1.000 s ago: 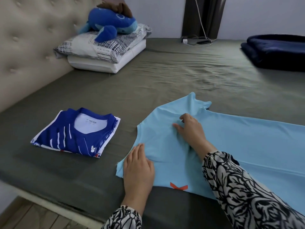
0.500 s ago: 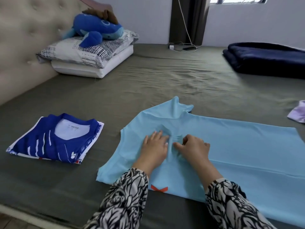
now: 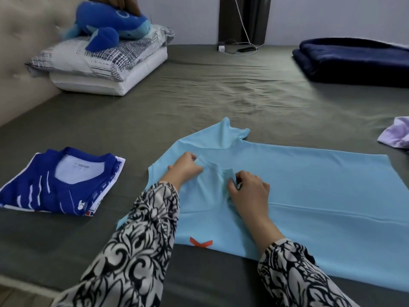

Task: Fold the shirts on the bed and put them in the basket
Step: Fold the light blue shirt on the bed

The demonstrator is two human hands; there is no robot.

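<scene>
Pinching a small ridge of cloth, the left hand (image 3: 184, 167) and right hand (image 3: 247, 189) both grip the light blue thin shirt (image 3: 309, 196) spread flat on the grey-green bed sheet (image 3: 199, 103). It looks soft, light and floppy, so it may slide and wrinkle. Better to hold it at the shoulders or edges. A dark blue striped folded shirt (image 3: 59, 185) lies well apart, to the left. No basket shows.

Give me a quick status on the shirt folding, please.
Left hand and right hand both pinching light blue shirt at collar. Dark blue shirt folded. Basket unseen.
</scene>
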